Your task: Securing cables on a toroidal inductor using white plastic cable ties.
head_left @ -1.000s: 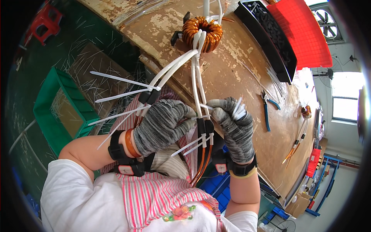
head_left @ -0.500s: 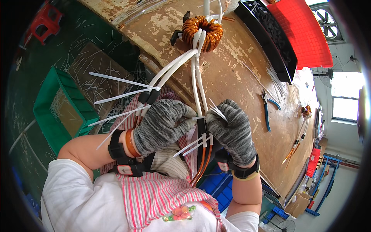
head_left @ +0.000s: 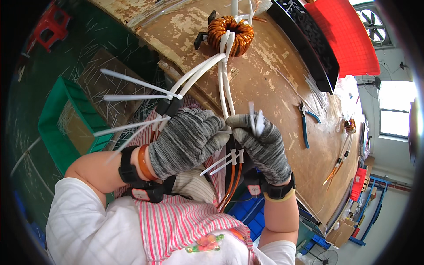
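Note:
My gloved left hand (head_left: 187, 139) is closed, pinching a small white cable tie end (head_left: 226, 131) beside the white-sleeved wires (head_left: 225, 90). My gloved right hand (head_left: 264, 148) is closed at the same wires, fingertips nearly touching the left ones; loose white cable ties (head_left: 257, 123) stick up from its fingers, blurred. Below, two cable ties (head_left: 221, 162) hang with long tails around the copper leads (head_left: 233, 181). The white wires come from a copper-wound ring coil (head_left: 230, 36) on the table. Another wire pair with black sleeves (head_left: 169, 106) and several long cable ties lies beside my left hand.
Blue-handled cutters (head_left: 304, 126) lie on the worn wooden table (head_left: 274, 75), right of my hands. Beyond stand a black tray of small dark parts (head_left: 304, 44) and a red bin (head_left: 344, 37). A second coil (head_left: 350, 126) lies far right. A green crate (head_left: 62, 128) is at the left.
My right hand has shifted its fingertips up and left over the top of the black sleeve, tilting the loose ties upright. My left hand has turned slightly, and the ties beside it have swung.

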